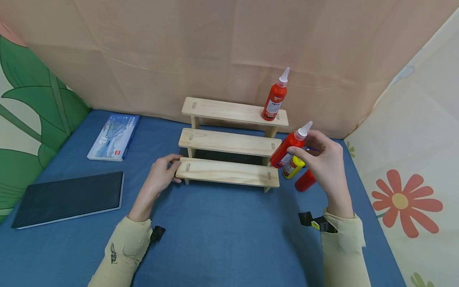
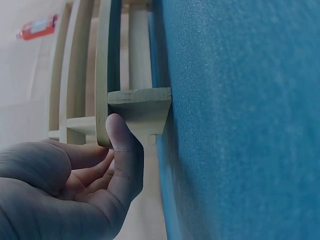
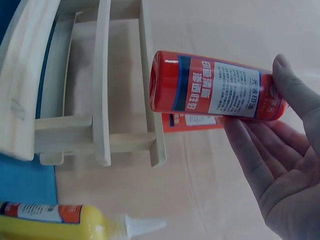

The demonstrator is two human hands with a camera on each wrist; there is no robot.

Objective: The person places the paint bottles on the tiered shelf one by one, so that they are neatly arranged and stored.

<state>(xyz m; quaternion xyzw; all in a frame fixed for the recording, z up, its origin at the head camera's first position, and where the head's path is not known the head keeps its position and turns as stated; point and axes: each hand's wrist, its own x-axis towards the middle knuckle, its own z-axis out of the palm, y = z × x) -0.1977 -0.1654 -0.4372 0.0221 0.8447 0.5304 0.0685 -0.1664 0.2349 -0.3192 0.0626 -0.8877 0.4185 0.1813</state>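
A three-step wooden rack (image 1: 229, 171) stands on the blue cloth. My left hand (image 1: 163, 173) pinches the left end of its lowest step, thumb and fingers on either side of the board (image 2: 102, 75). My right hand (image 1: 322, 159) holds a red ink bottle (image 3: 215, 90) with a white nozzle, tilted, between thumb and fingers near the right end of the rack. Another red bottle (image 1: 275, 99) stands on the right end of the top step. Below my right hand are a yellow bottle (image 1: 293, 167) and a further red bottle (image 1: 305, 181), both partly hidden.
To the left lie a blue-and-white box (image 1: 113, 137) and a dark flat tablet-like slab (image 1: 69, 199). A beige cloth (image 1: 215, 48) hangs behind the rack. A flower-patterned panel (image 1: 412, 199) borders the right side, and a green leaf-patterned one (image 1: 32, 99) the left.
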